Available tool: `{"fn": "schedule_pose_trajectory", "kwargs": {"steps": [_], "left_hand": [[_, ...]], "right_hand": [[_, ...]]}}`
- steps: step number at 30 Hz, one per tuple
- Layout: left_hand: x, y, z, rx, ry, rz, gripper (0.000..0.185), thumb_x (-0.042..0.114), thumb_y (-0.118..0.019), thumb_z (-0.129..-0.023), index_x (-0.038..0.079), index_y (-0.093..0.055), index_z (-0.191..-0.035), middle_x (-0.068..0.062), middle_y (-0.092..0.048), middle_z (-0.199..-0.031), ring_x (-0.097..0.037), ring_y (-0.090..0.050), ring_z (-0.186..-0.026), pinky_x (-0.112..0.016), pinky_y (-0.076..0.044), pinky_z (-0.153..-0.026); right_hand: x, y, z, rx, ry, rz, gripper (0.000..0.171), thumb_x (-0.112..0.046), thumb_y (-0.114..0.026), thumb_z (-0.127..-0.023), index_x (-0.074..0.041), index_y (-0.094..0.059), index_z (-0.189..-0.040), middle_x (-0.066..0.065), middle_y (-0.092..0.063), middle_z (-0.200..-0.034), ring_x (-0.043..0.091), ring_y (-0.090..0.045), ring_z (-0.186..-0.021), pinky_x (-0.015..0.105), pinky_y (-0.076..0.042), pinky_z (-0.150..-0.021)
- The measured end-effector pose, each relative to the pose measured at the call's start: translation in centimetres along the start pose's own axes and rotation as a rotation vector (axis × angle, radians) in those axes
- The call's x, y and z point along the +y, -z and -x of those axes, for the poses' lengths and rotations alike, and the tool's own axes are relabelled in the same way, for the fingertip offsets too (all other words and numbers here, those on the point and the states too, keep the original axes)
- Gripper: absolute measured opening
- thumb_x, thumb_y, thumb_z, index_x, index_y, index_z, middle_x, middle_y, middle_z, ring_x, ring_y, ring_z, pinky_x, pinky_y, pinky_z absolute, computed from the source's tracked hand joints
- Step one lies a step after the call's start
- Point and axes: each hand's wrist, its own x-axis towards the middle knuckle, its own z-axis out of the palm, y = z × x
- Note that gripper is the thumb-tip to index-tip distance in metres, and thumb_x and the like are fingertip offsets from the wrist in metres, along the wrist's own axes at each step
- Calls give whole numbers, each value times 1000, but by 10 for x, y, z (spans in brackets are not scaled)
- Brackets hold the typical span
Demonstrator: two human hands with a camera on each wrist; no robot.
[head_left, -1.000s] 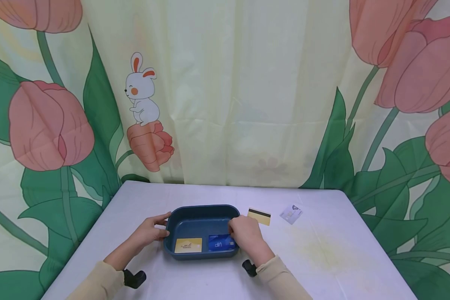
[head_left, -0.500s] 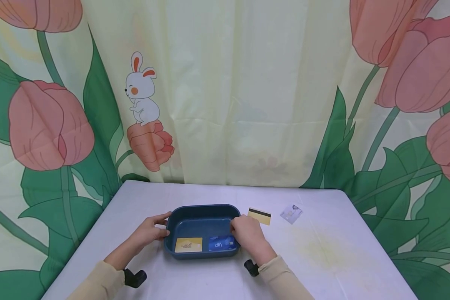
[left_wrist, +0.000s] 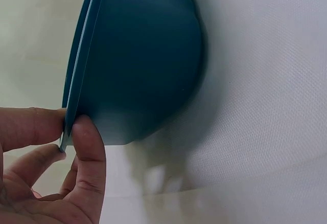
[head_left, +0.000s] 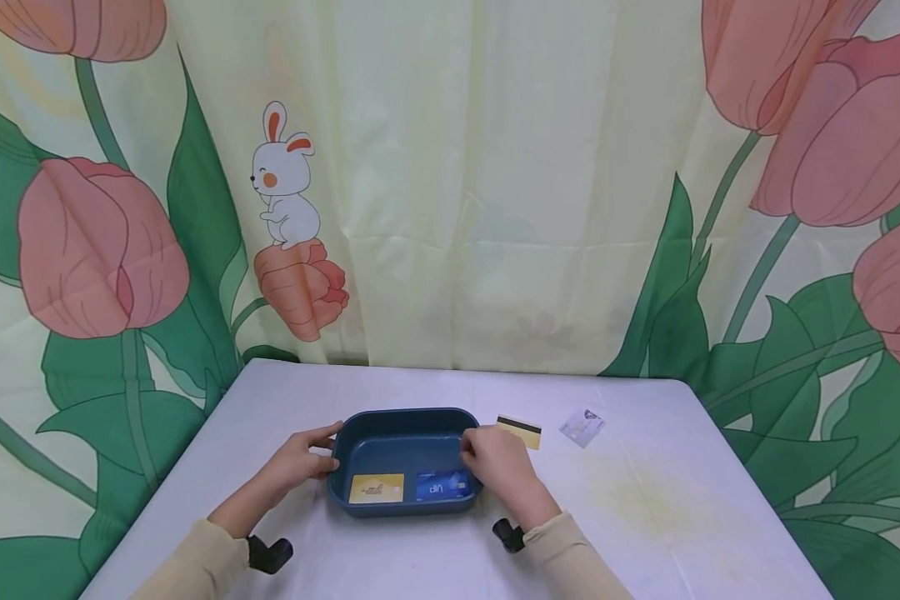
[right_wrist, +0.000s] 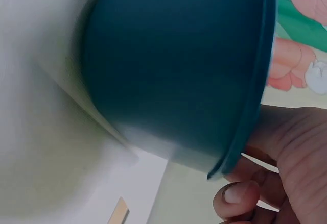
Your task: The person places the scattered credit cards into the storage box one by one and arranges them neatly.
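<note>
A dark blue oblong tray [head_left: 367,513] stands on the table. At its left end my left hand [head_left: 294,463] grips the rim; in the left wrist view the thumb and fingers [left_wrist: 89,150] pinch the tray's edge. Inside along the near side lie a gold card [head_left: 377,489] and a blue card marked VIP [head_left: 441,485]. My right hand [head_left: 501,460] is at the right rim, fingers bent and reaching over the inside. In the right wrist view the right fingers [right_wrist: 235,197] are partly hidden behind the rim, and I cannot tell whether they hold anything.
Right of the tray, a gold card with a black stripe [head_left: 519,432] lies on the white-covered table [head_left: 690,517], partly behind the right hand. Farther right lies a pale silvery card [head_left: 582,428]. A curtain printed with tulips and a rabbit [head_left: 288,196] hangs behind the table.
The right hand has shifted slightly right and up along the tray's rim, away from the blue card. The left hand and the cards have stayed in place.
</note>
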Motion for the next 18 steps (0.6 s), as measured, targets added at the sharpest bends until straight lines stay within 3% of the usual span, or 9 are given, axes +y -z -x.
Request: {"fn": "schedule_pose_trajectory", "kwargs": {"steps": [10,18], "left_hand": [[-3,0,-1,3,-3,-3,70,1,-70,-89,6,-47,-155,-28,-57,-136,-24,-65,-97,-38,-63,-83],[-2,0,-1,1,-14,-13,70,1,-71,-89,5,-47,-154,-28,-57,-136,-23,-65,-97,-38,-63,-83]], "right_hand": [[6,9,-1,119,42,10,3,-20,-80,-89,-19,-77,-88,-6,-72,-80,8,-64,-69,25,-55,-62],[18,16,-1,215,13,-14,5,-18,-80,-88,-22,-77,-89,-8,-73,-84,10,-61,-64,27,-47,-54]]}}
